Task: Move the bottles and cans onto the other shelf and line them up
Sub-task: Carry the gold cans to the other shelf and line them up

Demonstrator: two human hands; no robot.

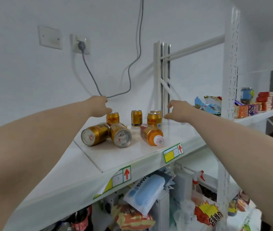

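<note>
One bottle (150,135) sideways, cap (158,140) toward viewer

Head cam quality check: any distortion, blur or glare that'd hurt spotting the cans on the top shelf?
Head view: wide-angle bends the shelf edge and white upright; light soft and even, only faint shadows under the cans; slight sheen on the shelf, no hard glare; cans fairly sharp, goods on the lower shelf softer.
</note>
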